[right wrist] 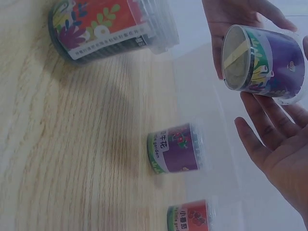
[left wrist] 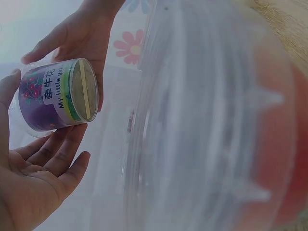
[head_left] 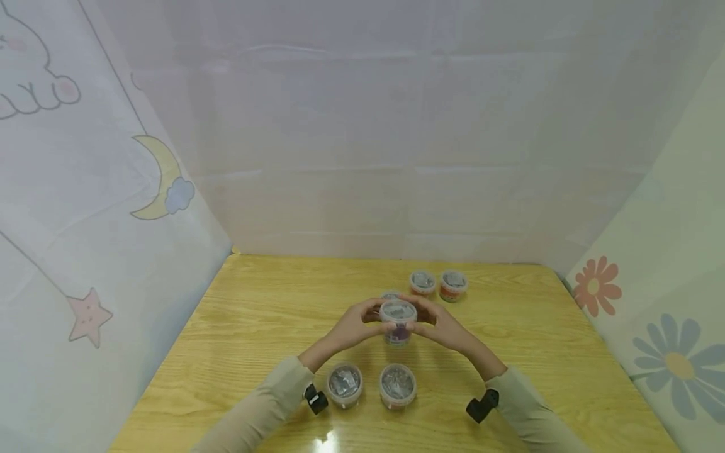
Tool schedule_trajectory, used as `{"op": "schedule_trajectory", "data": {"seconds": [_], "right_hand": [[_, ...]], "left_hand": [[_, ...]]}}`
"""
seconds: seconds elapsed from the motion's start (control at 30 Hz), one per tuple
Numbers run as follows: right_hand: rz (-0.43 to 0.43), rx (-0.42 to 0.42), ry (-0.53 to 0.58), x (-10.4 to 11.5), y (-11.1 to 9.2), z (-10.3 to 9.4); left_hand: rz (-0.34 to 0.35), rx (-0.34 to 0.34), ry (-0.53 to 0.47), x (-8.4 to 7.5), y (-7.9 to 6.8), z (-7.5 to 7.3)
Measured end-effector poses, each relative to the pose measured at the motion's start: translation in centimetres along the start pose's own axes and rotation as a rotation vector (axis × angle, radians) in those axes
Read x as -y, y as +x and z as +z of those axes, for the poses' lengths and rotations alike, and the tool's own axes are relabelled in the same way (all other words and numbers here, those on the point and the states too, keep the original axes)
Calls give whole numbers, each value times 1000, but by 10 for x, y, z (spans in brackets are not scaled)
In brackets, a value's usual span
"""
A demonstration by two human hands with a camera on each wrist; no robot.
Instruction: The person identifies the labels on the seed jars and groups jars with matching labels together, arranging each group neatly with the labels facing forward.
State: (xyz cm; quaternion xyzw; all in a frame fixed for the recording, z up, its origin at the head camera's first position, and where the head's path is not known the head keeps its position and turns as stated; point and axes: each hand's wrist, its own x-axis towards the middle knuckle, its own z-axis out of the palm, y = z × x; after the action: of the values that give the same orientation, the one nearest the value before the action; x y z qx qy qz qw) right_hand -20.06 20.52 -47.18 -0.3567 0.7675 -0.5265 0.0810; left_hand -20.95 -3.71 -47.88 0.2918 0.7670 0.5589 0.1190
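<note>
- Blur and the frame edge spoil the near tub (left wrist: 226, 120) at right in my left-wrist view; at lower centre of my head view, a rear tub (head_left: 390, 294) is mostly hidden.
- Left hand (head_left: 358, 324), purple tub (head_left: 399, 333), right hand (head_left: 446, 325) line up there, the tub raised between both.
- Left thumb and fingers clamp its left side, left forearm (head_left: 266, 396) slanting from lower left.
- Right ones clamp its other side, right forearm (head_left: 523, 399) slanting from lower right.
</note>
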Motion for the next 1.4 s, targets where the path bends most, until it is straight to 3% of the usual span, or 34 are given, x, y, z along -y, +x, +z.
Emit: {"op": "schedule_trajectory", "data": {"seconds": [0.2,0.43,0.63,1.17,1.4], "right_hand": [[52,-24,79,3,2,1],[101,-69,115,3,4,1],[157,-101,93,3,4,3],[192,-132,121,2,8,5],[185,-117,173,1,5,8]], "left_hand": [[-46,22,-49,0,1,-2],[-61,61,-98,-31,-7,-6],[-51,71,-127,-28,-7,-5],[-56,27,-154,-29,-7,-4],[-65,40,-257,-23,-6,-5]]}}
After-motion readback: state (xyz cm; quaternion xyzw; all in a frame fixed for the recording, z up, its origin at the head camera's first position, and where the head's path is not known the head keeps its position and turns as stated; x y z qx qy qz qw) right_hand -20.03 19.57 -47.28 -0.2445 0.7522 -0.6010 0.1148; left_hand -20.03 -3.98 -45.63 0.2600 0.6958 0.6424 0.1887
